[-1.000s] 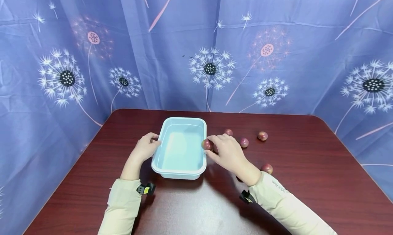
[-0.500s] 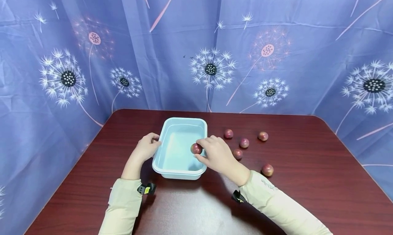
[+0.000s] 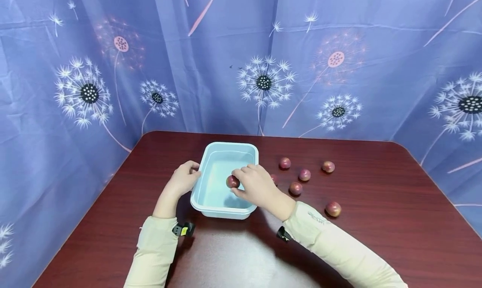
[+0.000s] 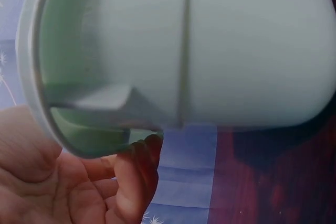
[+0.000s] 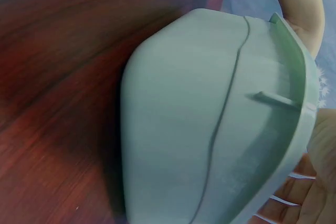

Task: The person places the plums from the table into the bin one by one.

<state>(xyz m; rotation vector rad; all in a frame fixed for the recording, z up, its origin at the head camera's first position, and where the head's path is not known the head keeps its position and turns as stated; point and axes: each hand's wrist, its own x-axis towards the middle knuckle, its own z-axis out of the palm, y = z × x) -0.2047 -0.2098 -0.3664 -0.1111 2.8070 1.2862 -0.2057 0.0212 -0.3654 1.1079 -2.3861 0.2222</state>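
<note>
A light blue plastic basin (image 3: 225,211) stands left of centre on the table. At its left side my left hand (image 3: 182,180) grips the rim; in the left wrist view its fingers (image 4: 134,177) curl up under the lip. My right hand (image 3: 257,185) reaches across the right rim and pinches a round red-purple fruit (image 3: 232,181) between thumb and fingers, over the inside of the basin. The right wrist view shows mostly the basin's outer wall (image 5: 178,93), with part of the right hand (image 5: 320,177) beyond the rim; the fruit is hidden there.
Several more such fruits lie right of the basin, among them one at the back (image 3: 328,166) and one nearer the front (image 3: 333,209). Another fruit (image 3: 274,179) is partly covered by the right hand. Behind the dark red table (image 3: 376,237) hangs a blue curtain (image 3: 211,70).
My right hand has carried the fruit leftward from the basin's right rim to over its inside. My left hand has stayed at the rim. The head view has shifted slightly.
</note>
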